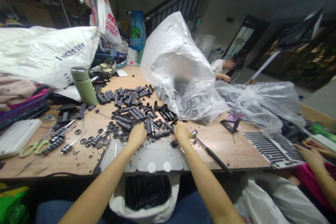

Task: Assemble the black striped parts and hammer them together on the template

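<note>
My left hand (138,134) is at the near edge of the pile, fingers curled down. It is beside upright black-and-white ribbed rollers (150,127); whatever it grips is hidden by its back. My right hand (182,132) is closed near black bracket-like parts (165,112), its fingertips out of sight. Between the two hands a ribbed roller (162,133) lies crosswise, and I cannot tell whether either hand touches it. Below them is a grey-white plate (157,155) strewn with tiny black bits. Small black discs (99,140) are scattered left of my left hand.
A hammer (210,152) lies right of my right hand. Scissors (35,148), a green flask (83,85) and rods with rollers are at left. A big clear plastic bag (181,66) stands behind the pile. Another person's hands (312,154) are at far right. A white sack (120,204) of rollers hangs below.
</note>
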Available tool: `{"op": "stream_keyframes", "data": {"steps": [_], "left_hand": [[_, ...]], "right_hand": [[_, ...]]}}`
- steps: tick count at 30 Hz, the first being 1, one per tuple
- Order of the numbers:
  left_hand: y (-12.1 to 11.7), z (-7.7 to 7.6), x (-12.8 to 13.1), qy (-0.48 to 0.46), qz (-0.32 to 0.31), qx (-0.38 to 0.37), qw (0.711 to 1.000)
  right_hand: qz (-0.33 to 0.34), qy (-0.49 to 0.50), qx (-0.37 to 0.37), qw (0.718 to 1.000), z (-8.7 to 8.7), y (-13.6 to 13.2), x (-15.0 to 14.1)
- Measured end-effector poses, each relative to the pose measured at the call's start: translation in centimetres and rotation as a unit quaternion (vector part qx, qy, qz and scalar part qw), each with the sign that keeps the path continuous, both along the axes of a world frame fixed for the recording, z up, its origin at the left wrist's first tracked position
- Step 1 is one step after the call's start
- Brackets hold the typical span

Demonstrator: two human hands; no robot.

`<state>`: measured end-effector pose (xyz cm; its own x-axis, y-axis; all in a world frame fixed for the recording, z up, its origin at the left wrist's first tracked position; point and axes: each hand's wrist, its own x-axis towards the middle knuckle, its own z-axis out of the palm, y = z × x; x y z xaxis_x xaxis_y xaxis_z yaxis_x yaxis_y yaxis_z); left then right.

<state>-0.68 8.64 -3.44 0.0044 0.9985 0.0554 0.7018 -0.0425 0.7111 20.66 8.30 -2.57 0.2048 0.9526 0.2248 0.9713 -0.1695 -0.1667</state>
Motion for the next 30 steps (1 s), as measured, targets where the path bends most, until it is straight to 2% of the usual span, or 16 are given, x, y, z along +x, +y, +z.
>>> {"op": "stream_keyframes", "data": {"steps": [3, 5, 7, 9, 11, 13, 15, 18, 20, 23, 26, 28, 30], "left_hand": [[-1.2, 0.5, -1.5, -0.106, -0.013, -0.024, 0.994], [-2.2, 0.9, -2.0, -0.169, -0.010, -0.046, 0.985], [-3.3, 1.4, -2.0, -0.267, 0.001, -0.077, 0.961], [-4.3, 1.7, -1.3, -0.374, 0.012, -0.109, 0.921], [-4.9, 1.8, -0.4, -0.436, 0.010, -0.123, 0.891], [-5.2, 1.6, 0.1, -0.446, -0.002, -0.122, 0.887], [-5.3, 1.3, 0.0, -0.460, -0.020, -0.138, 0.877], [-5.6, 1.2, -1.1, -0.478, -0.072, -0.182, 0.856], [-6.0, 1.5, -1.9, -0.479, -0.108, -0.198, 0.848], [-6.8, 2.2, -2.6, -0.478, -0.138, -0.208, 0.842], [-7.6, 2.8, -2.6, -0.461, -0.168, -0.224, 0.842], [-8.0, 3.0, -2.4, -0.449, -0.181, -0.232, 0.844], [-8.2, 3.0, -2.1, -0.462, -0.182, -0.229, 0.837]], "right_hand": [[-0.044, 0.011, -0.021, 0.999, 0.5, 2.1, -0.1], [-0.038, 0.012, -0.020, 0.999, 1.0, 2.0, -0.6], [-0.004, 0.007, -0.003, 1.000, 1.3, 0.5, -2.1], [0.050, -0.003, 0.011, 0.999, 1.2, -2.1, -4.3], [0.114, -0.011, 0.020, 0.993, 0.8, -5.2, -6.6], [0.198, 0.006, 0.055, 0.979, 0.5, -7.9, -8.2], [0.265, 0.064, 0.083, 0.958, 0.5, -9.7, -8.7], [0.305, 0.192, 0.087, 0.929, 1.5, -10.7, -7.7], [0.322, 0.243, 0.060, 0.913, 2.5, -10.8, -6.7], [0.383, 0.234, -0.004, 0.894, 4.0, -10.8, -5.7], [0.431, 0.206, -0.032, 0.878, 4.6, -10.8, -5.8], [0.437, 0.205, -0.029, 0.875, 4.4, -11.0, -6.0], [0.415, 0.217, -0.021, 0.883, 3.8, -11.2, -6.1]]}}
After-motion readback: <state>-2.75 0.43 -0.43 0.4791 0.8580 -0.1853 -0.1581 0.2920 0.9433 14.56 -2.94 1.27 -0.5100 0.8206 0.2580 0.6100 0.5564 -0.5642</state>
